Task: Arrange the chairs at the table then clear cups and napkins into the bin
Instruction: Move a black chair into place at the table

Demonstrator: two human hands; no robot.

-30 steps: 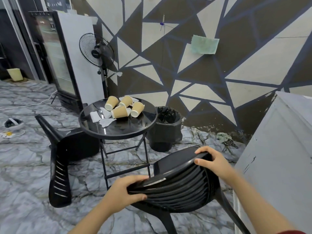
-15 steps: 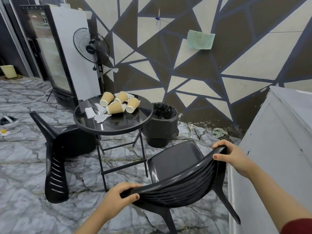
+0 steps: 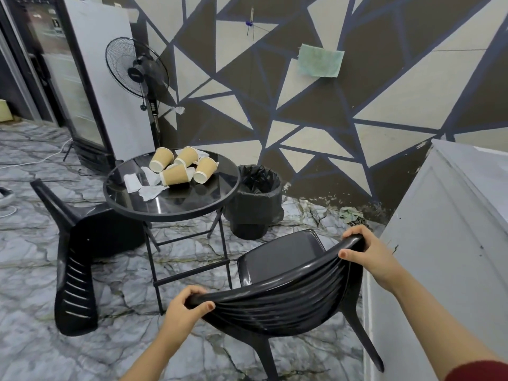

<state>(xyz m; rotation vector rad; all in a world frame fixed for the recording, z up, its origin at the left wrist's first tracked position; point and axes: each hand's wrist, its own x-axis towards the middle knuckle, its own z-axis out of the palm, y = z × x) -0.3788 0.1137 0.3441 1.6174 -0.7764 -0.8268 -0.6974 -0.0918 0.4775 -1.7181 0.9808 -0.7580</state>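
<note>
Black chair [image 3: 286,306], upright: left hand [image 3: 182,312] and right hand [image 3: 371,257], each grip clenched on backrest. Surface [image 3: 176,207]: four tipped cups [image 3: 176,174], crumpled napkins [image 3: 149,191]. Bin [image 3: 254,204] beside.

- One head-worn view looks forward and down from above the near chair [image 3: 286,295], close over its backrest.
- It faces the patterned wall [image 3: 357,86]; the round table [image 3: 176,207] stands farther off, left of centre.
- The wide lens bends the frame edges.

We count two black chairs [image 3: 277,284] [image 3: 79,243], four paper cups [image 3: 176,174] and several napkins [image 3: 132,182] on the table [image 3: 176,207], one bin [image 3: 255,204] beside the table.
</note>
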